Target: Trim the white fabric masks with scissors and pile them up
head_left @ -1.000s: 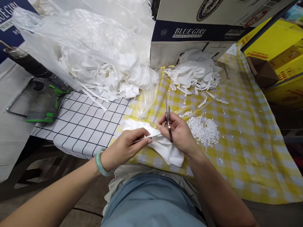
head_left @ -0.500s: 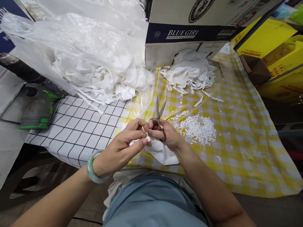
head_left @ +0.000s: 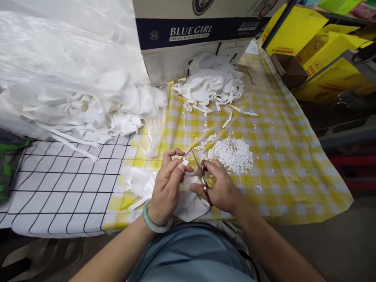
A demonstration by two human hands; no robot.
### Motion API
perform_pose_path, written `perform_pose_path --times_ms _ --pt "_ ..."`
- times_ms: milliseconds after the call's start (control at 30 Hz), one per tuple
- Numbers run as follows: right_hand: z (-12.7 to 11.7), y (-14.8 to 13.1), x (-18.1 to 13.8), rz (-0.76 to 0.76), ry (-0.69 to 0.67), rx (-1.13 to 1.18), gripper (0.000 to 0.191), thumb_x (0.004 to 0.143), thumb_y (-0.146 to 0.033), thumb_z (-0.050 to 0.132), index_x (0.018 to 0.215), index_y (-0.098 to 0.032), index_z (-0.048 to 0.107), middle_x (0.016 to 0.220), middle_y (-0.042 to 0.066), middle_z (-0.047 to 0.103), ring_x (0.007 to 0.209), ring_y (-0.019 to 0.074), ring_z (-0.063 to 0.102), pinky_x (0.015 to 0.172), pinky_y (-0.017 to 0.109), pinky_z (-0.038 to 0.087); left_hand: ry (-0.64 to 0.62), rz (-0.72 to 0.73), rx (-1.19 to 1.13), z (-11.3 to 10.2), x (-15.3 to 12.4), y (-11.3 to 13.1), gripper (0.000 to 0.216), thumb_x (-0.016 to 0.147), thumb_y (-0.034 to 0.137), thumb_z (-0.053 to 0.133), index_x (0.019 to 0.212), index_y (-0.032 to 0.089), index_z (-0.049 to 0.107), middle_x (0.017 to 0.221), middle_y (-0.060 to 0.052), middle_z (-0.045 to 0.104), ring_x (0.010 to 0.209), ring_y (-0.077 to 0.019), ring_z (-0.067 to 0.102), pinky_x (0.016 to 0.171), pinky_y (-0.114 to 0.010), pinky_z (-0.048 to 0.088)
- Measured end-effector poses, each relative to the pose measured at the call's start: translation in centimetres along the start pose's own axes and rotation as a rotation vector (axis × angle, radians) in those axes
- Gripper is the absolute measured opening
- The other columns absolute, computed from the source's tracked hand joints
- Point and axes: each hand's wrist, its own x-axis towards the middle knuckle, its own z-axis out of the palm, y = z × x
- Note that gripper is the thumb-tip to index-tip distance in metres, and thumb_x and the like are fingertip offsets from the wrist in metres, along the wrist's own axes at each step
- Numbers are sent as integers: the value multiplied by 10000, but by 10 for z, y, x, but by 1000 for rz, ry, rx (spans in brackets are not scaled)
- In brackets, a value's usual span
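Observation:
My left hand (head_left: 169,184), with a green bangle on the wrist, pinches the end of a strap on a white mask (head_left: 188,203) that lies at the table's near edge. My right hand (head_left: 219,187) grips small scissors (head_left: 199,168), their open blades angled left onto the pinched strap end. A heap of small white offcuts (head_left: 232,153) lies just beyond my right hand on the yellow checked cloth (head_left: 282,156).
A pile of white masks with straps (head_left: 213,84) lies before a Blue Girl carton (head_left: 188,39). A clear plastic bag of more masks (head_left: 73,90) fills the left. A black-and-white grid cloth (head_left: 58,188) covers the near left; yellow cartons (head_left: 323,55) stand at right.
The view has swung right and down. The scissors tipped from pointing away to pointing left at the strap end, and my left hand shifted its pinch up to that end.

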Motion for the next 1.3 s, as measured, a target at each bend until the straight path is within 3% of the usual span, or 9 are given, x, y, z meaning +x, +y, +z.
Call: perform_pose_path --times_ms 100,267,500,767,1033,1300 --pt "-5 -2 -2 -44 -34 -62 408 700 -529 768 701 -210 514 702 12 564 728 189 486 727 340 381 -51 88 69 4 0 -3 340 996 340 413 786 196 639 980 -102 545 1251 -277 417 825 -343 495" --pt "-9 -1 -2 -17 -127 -73 405 694 -490 778 661 -207 490 626 -17 558 668 165 480 729 337 355 -81 132 86 5 -3 -11 253 990 288 426 833 216 611 1056 -89 531 1255 -258 410 1032 -419 408" --pt "-8 -1 1 -8 -153 -56 448 693 -490 776 598 -210 439 589 -21 559 651 160 494 706 326 336 -115 137 98 4 -2 -18 283 990 319 405 814 216 600 995 -99 537 1300 -283 360 1006 -447 422" --pt "-6 2 3 -13 -130 -38 446 709 -519 763 594 -213 459 555 -30 561 601 140 486 702 311 355 -106 274 161 7 2 -16 277 998 286 410 852 239 641 777 -72 574 1225 -263 425 1088 -490 336" --pt "-7 7 2 4 -96 -30 464 719 -470 765 539 -199 434 518 -46 517 547 108 464 647 278 334 -124 239 187 10 5 -14 274 1000 275 408 804 236 595 808 -71 559 1225 -258 411 1073 -473 337" --pt "-16 28 -12 150 -4 -203 469 736 -498 730 505 -195 458 518 -2 528 557 138 471 613 290 308 -265 225 166 30 18 -13 311 997 258 404 745 222 583 862 -86 559 1220 -254 397 1046 -438 364"
